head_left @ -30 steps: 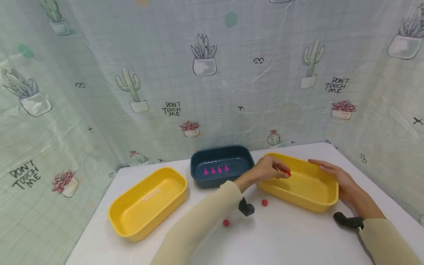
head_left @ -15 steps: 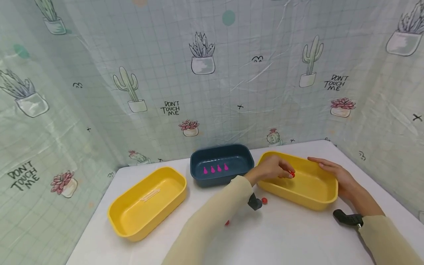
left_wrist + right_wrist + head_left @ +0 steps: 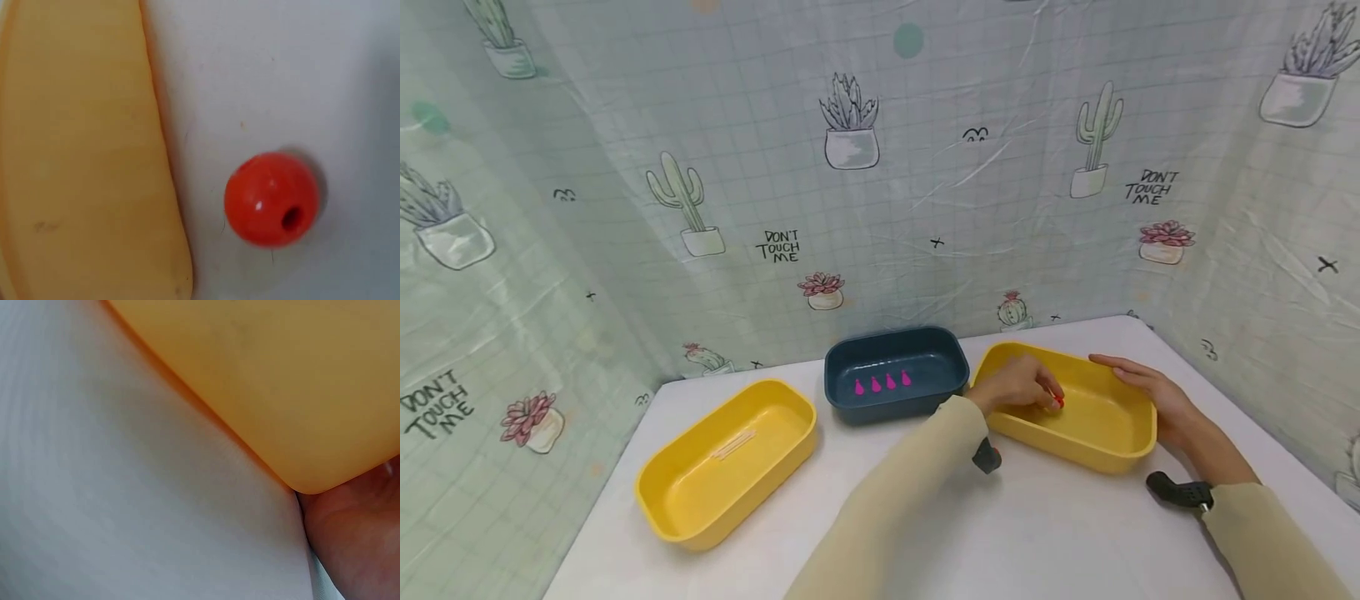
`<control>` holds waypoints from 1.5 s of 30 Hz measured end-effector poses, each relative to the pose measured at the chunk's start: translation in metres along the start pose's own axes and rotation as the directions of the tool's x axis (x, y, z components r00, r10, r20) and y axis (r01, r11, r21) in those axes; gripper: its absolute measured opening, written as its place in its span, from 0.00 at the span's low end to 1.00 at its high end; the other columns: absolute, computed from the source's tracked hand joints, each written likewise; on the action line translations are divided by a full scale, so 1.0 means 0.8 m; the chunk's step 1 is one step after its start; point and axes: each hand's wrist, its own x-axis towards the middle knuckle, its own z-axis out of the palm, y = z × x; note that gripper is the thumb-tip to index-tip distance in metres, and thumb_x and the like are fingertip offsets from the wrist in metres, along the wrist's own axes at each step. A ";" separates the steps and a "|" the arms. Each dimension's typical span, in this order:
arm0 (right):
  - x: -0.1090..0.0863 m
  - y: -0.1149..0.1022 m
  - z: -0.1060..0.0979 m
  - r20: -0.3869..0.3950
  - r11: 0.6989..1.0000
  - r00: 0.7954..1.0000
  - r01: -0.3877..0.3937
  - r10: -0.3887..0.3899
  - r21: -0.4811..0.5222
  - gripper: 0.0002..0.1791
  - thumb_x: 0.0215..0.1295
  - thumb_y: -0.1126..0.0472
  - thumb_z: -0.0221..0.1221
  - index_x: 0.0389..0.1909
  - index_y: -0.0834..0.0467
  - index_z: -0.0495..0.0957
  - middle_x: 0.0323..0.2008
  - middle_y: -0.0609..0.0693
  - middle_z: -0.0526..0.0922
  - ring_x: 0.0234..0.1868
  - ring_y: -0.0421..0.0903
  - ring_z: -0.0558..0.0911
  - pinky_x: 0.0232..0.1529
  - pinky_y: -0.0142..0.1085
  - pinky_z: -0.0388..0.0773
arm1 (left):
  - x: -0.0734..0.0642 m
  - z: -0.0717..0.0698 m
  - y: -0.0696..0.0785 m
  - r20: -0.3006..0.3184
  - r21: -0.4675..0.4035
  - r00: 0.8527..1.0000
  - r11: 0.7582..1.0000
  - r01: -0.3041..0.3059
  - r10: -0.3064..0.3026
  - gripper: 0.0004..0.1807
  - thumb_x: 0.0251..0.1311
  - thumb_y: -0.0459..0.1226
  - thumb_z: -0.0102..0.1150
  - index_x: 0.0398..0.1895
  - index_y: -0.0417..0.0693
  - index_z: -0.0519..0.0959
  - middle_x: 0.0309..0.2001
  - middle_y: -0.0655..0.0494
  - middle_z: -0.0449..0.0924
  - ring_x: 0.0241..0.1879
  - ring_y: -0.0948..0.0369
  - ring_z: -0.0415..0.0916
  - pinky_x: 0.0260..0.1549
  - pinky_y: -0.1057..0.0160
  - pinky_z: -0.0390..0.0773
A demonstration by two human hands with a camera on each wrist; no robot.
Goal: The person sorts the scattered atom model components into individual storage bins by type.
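Observation:
My left hand (image 3: 1022,385) reaches into the right-hand yellow tray (image 3: 1101,417) in the head view. Its fingertips pinch a small red bead (image 3: 1059,401) low over the tray floor. At the tray's right end rests my right hand (image 3: 1152,398), fingers extended along the outer side. In the right wrist view part of this hand (image 3: 356,531) lies against the tray's corner (image 3: 294,456). A round red bead (image 3: 272,200) with a hole lies on the white table beside the tray wall (image 3: 87,156) in the left wrist view; the left wrist camera mostly hides it in the head view.
A dark blue tray (image 3: 891,410) at the back holds several pink bottle-shaped pieces (image 3: 882,383). On the left, another yellow tray (image 3: 692,500) contains thin pale sticks (image 3: 733,445). Behind the table (image 3: 1037,517) hangs a cactus-print sheet (image 3: 917,183).
My left hand has moved slightly right and lower into the yellow tray with the bead. Its sleeve now covers the bead nearer me on the table. My right hand stays at the tray's end.

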 end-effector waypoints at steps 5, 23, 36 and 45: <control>0.001 -0.002 0.003 0.001 1.000 1.000 0.007 -0.007 -0.010 0.25 0.83 0.49 0.45 0.77 0.39 0.66 0.59 0.22 0.79 0.56 0.32 0.83 0.57 0.31 0.83 | 0.003 0.007 0.000 -0.024 0.081 1.000 0.997 0.013 -0.011 0.04 0.64 0.37 0.70 0.39 0.48 0.90 0.27 0.60 0.78 0.27 0.64 0.72 0.26 0.74 0.71; 0.005 -0.003 0.005 0.024 1.000 1.000 0.011 -0.011 -0.005 0.25 0.83 0.50 0.46 0.76 0.39 0.67 0.57 0.22 0.80 0.56 0.31 0.83 0.55 0.31 0.84 | -0.001 0.008 0.006 -0.015 0.118 0.999 0.992 0.054 -0.052 0.06 0.65 0.39 0.70 0.41 0.49 0.90 0.26 0.59 0.79 0.27 0.64 0.72 0.27 0.73 0.69; 0.004 -0.002 0.003 0.013 1.000 1.000 0.014 -0.014 -0.005 0.24 0.83 0.51 0.45 0.75 0.39 0.69 0.56 0.22 0.80 0.54 0.30 0.83 0.54 0.30 0.84 | -0.002 0.008 0.009 0.018 0.097 0.997 0.992 0.077 -0.079 0.08 0.66 0.39 0.68 0.45 0.47 0.89 0.30 0.61 0.79 0.31 0.65 0.71 0.30 0.74 0.70; 0.001 -0.002 0.001 0.030 0.999 0.999 0.022 -0.024 0.034 0.24 0.83 0.53 0.44 0.75 0.40 0.70 0.57 0.22 0.81 0.55 0.30 0.83 0.54 0.30 0.84 | -0.007 0.005 0.013 0.019 0.110 0.997 0.991 0.075 -0.077 0.09 0.66 0.38 0.68 0.47 0.47 0.89 0.32 0.62 0.81 0.32 0.65 0.72 0.30 0.75 0.71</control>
